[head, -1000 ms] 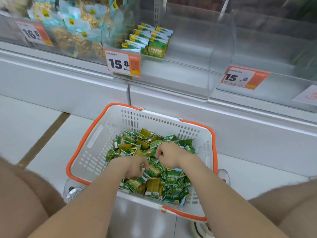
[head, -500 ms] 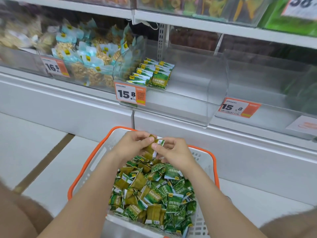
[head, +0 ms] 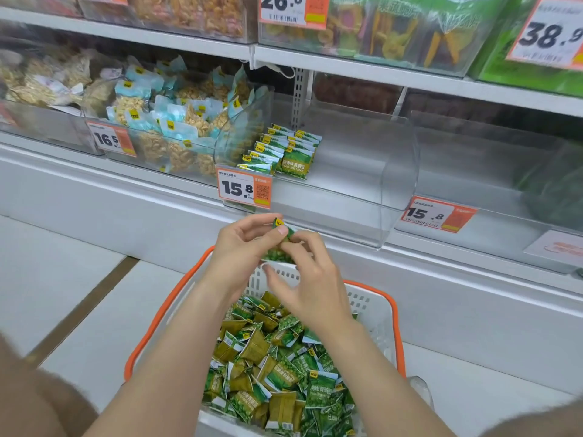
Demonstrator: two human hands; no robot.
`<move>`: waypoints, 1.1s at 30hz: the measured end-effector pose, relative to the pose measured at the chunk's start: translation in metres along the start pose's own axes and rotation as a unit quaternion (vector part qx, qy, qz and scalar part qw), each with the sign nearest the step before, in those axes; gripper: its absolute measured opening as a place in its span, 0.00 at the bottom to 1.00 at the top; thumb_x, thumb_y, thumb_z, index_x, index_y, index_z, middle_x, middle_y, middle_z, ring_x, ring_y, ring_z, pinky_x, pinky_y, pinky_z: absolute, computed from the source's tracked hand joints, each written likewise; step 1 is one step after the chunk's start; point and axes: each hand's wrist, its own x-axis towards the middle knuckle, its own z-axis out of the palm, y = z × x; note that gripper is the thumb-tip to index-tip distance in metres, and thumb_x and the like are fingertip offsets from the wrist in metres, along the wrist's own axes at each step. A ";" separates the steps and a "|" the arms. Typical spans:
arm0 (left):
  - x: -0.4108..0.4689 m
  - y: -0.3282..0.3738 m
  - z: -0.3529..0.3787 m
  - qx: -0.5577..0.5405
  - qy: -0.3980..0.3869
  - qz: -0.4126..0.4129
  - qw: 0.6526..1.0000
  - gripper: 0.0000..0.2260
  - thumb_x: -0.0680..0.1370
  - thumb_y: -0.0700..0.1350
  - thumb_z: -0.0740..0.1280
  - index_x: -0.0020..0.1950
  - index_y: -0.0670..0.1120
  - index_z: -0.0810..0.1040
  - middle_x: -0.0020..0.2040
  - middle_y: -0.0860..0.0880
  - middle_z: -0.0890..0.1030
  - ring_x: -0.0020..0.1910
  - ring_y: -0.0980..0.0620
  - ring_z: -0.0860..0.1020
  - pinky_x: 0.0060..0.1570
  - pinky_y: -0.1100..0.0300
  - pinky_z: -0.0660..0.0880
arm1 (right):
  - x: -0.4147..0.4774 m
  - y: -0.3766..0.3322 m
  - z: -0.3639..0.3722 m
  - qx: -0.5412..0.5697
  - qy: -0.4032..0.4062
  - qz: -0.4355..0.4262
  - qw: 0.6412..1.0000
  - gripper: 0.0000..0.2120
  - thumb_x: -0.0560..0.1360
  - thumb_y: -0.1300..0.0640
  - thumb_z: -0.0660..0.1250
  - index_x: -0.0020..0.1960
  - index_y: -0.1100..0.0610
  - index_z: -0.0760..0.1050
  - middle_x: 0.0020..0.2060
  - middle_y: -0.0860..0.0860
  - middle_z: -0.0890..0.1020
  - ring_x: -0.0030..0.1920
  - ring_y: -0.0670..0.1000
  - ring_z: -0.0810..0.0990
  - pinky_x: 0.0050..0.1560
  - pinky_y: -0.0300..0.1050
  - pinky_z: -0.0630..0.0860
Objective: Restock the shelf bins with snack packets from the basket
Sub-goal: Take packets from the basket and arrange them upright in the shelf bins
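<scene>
Two hands met above the far rim of the basket (head: 164,310), sharing a small clutch of green held packets (head: 278,254). The left hand (head: 239,250) pinched the clutch with its thumb pressed on the front face near the yellow top corner, its other fingers loosely fanned above. The right hand (head: 312,279) curled its fingertips onto the clutch's right edge. How many packets were in the clutch could not be told, as the fingers covered most of it. The clutch stood nearly upright, its long axis running from the basket up toward the shelf.

Ahead of and above the hands sat the clear bin (head: 397,171), its front wall just beyond the fingertips, with the price tag (head: 244,188) on its left front corner. Rows of packets (head: 284,152) stood on edge along the bin's left side; the floor to their right lay bare. Many loose packets (head: 277,367) remained heaped in the basket below the wrists.

The left hand was higher and looked nearer to the front wall and the standing rows, so the move probably turned on lifting the clutch over that wall, a little to the right, and keeping it upright to match the rows.
</scene>
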 end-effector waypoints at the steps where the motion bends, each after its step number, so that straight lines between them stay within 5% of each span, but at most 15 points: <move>1: 0.001 0.004 0.002 -0.001 0.017 0.021 1.000 0.10 0.77 0.39 0.76 0.58 0.46 0.85 0.52 0.44 0.88 0.50 0.46 0.85 0.54 0.48 0.80 | 0.001 -0.002 -0.002 0.015 0.002 -0.018 1.000 0.18 0.77 0.52 0.72 0.65 0.57 0.79 0.63 0.52 0.73 0.56 0.50 0.78 0.56 0.44 0.79; 4: 0.006 0.018 0.005 -0.030 0.036 0.054 0.997 0.11 0.78 0.36 0.73 0.60 0.44 0.84 0.51 0.43 0.88 0.48 0.48 0.86 0.52 0.51 0.82 | 0.007 -0.018 -0.006 0.098 0.083 0.049 0.991 0.17 0.78 0.58 0.71 0.66 0.55 0.76 0.66 0.50 0.71 0.54 0.48 0.81 0.54 0.45 0.80; 8: 0.007 0.035 0.009 -0.033 0.001 0.094 0.995 0.12 0.80 0.36 0.71 0.62 0.43 0.82 0.51 0.46 0.88 0.48 0.51 0.86 0.47 0.59 0.82 | 0.034 -0.035 -0.007 0.258 0.112 0.227 0.932 0.26 0.79 0.49 0.72 0.74 0.47 0.67 0.59 0.44 0.79 0.48 0.50 0.84 0.47 0.45 0.82; 12: 0.013 0.044 0.015 0.072 0.057 0.214 0.973 0.08 0.80 0.39 0.73 0.57 0.48 0.86 0.51 0.51 0.88 0.52 0.53 0.86 0.55 0.57 0.81 | 0.059 -0.041 -0.015 0.318 0.160 0.236 0.904 0.10 0.79 0.57 0.73 0.59 0.55 0.79 0.46 0.50 0.87 0.47 0.50 0.86 0.50 0.48 0.82; 15: 0.016 0.050 0.014 0.213 0.156 0.312 0.913 0.06 0.83 0.44 0.69 0.56 0.50 0.86 0.48 0.56 0.87 0.49 0.56 0.84 0.51 0.55 0.81 | 0.079 -0.043 -0.025 0.262 0.196 0.209 0.922 0.09 0.77 0.61 0.75 0.54 0.51 0.80 0.42 0.47 0.87 0.43 0.48 0.86 0.48 0.50 0.83; 19: 0.033 0.053 0.007 0.387 0.168 0.396 0.815 0.17 0.77 0.35 0.61 0.60 0.47 0.83 0.61 0.51 0.83 0.64 0.49 0.78 0.66 0.46 0.74 | 0.117 -0.036 -0.039 0.128 0.229 0.179 0.948 0.09 0.76 0.56 0.75 0.56 0.50 0.82 0.40 0.43 0.86 0.41 0.44 0.85 0.48 0.42 0.79; 22: 0.043 0.053 0.005 0.485 0.157 0.363 0.780 0.19 0.74 0.40 0.61 0.61 0.48 0.83 0.65 0.50 0.81 0.73 0.46 0.72 0.74 0.42 0.65 | 0.150 -0.016 -0.041 0.008 0.180 0.178 0.967 0.06 0.76 0.51 0.73 0.51 0.52 0.83 0.40 0.46 0.86 0.44 0.51 0.84 0.52 0.50 0.78; 26: 0.054 0.050 0.004 0.605 0.133 0.288 0.731 0.16 0.74 0.42 0.65 0.61 0.54 0.81 0.65 0.53 0.80 0.75 0.45 0.68 0.71 0.37 0.59 | 0.198 0.016 -0.028 -0.080 0.025 0.290 0.953 0.14 0.74 0.53 0.72 0.36 0.53 0.69 0.36 0.52 0.76 0.45 0.59 0.70 0.35 0.47 0.65; 29: 0.064 0.053 0.001 0.656 0.120 0.254 0.700 0.16 0.71 0.42 0.64 0.56 0.55 0.79 0.59 0.53 0.80 0.66 0.44 0.70 0.62 0.42 0.61 | 0.228 0.033 -0.014 -0.093 -0.033 0.385 0.918 0.10 0.71 0.57 0.72 0.43 0.53 0.70 0.46 0.54 0.76 0.46 0.58 0.73 0.35 0.43 0.68; 33: 0.069 0.052 -0.002 0.652 0.135 0.263 0.698 0.12 0.69 0.40 0.63 0.48 0.53 0.77 0.51 0.52 0.79 0.58 0.43 0.71 0.58 0.44 0.61 | 0.248 0.050 0.000 -0.106 -0.093 0.441 0.886 0.18 0.70 0.64 0.73 0.51 0.55 0.66 0.52 0.54 0.74 0.44 0.57 0.75 0.33 0.45 0.72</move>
